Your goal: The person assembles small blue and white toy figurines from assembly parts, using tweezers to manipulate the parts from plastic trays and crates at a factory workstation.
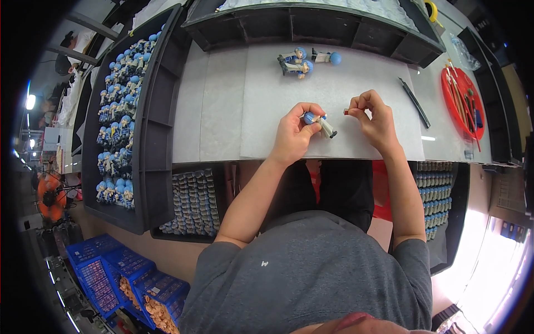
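Over the white-covered table (222, 128), my left hand (295, 133) is closed around a small figurine (327, 127) with blue hair and a pale body, its dark feet pointing right. To its right, my right hand (378, 119) pinches a tiny red piece (346, 112) between thumb and fingertip; its exact kind is too small to make out. The two hands are a short gap apart. Farther back on the sheet lie a few more blue-haired figurines (300, 68), one of them apart from the others.
A black crate (156, 111) full of figurines stands at the left, another black crate (311, 28) at the back. On the right are a black pen-like tool (414, 103) and a red tray (449, 103) of brushes. More figurine trays (436, 195) flank my lap; blue baskets (105, 261) sit lower left.
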`<action>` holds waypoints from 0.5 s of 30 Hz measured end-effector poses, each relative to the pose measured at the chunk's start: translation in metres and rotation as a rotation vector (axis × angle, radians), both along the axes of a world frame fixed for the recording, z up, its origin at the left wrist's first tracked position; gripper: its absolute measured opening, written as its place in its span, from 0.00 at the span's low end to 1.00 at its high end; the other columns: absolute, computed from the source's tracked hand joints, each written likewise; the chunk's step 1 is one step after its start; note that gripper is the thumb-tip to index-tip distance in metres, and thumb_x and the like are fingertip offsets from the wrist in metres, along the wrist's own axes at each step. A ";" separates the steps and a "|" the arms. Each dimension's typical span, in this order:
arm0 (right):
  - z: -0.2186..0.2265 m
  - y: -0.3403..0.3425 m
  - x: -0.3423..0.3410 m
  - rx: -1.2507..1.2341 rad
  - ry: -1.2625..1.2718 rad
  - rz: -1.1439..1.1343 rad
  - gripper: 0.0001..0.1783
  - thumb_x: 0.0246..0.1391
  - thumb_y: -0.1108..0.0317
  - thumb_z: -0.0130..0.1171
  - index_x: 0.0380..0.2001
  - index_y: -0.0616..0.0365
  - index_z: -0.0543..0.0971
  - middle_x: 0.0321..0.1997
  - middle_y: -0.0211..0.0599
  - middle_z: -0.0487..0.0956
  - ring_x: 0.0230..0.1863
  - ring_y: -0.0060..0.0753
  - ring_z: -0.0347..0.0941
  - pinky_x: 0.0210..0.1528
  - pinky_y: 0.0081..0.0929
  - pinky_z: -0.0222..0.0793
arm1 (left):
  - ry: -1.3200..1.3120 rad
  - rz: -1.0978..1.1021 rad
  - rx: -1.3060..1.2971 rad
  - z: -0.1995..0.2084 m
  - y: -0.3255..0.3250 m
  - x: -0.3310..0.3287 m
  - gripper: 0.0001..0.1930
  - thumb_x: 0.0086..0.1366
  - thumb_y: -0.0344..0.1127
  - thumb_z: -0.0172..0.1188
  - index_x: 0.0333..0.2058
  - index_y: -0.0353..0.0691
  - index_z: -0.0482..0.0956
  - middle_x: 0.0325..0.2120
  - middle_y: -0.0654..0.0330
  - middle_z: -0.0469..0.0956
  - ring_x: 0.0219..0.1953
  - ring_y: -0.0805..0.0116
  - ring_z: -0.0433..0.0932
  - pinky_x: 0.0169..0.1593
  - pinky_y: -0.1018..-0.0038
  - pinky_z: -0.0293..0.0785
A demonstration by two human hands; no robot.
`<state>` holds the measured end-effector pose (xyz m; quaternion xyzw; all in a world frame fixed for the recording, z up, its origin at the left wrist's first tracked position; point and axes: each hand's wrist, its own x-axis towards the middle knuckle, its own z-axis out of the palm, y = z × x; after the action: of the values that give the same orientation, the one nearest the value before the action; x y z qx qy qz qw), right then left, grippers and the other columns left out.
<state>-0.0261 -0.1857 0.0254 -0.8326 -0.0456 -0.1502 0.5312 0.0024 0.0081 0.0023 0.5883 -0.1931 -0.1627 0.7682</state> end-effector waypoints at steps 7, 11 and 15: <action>0.001 0.007 -0.003 0.128 0.037 -0.004 0.12 0.44 0.87 0.53 0.23 0.60 0.63 0.24 0.33 0.73 0.30 0.23 0.72 0.38 0.23 0.69 | 0.018 0.013 -0.024 0.001 0.002 0.000 0.12 0.55 0.15 0.50 0.37 0.36 0.70 0.34 0.66 0.70 0.34 0.81 0.67 0.41 0.83 0.67; 0.018 0.029 -0.018 0.183 0.078 0.276 0.12 0.44 0.89 0.51 0.22 0.60 0.62 0.23 0.34 0.73 0.31 0.25 0.72 0.40 0.23 0.68 | 0.004 -0.024 0.041 -0.001 0.003 0.001 0.13 0.54 0.15 0.50 0.38 0.35 0.69 0.39 0.61 0.70 0.41 0.75 0.69 0.49 0.78 0.66; 0.002 0.011 -0.006 -0.028 0.031 0.069 0.11 0.44 0.87 0.52 0.22 0.60 0.63 0.23 0.34 0.73 0.31 0.25 0.73 0.38 0.23 0.68 | 0.004 -0.013 0.050 -0.002 0.003 -0.001 0.12 0.55 0.16 0.50 0.38 0.35 0.70 0.38 0.61 0.71 0.40 0.76 0.69 0.47 0.79 0.66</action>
<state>-0.0325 -0.1745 0.0277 -0.8400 -0.0684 -0.1183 0.5251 0.0015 0.0113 0.0001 0.6055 -0.1912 -0.1738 0.7527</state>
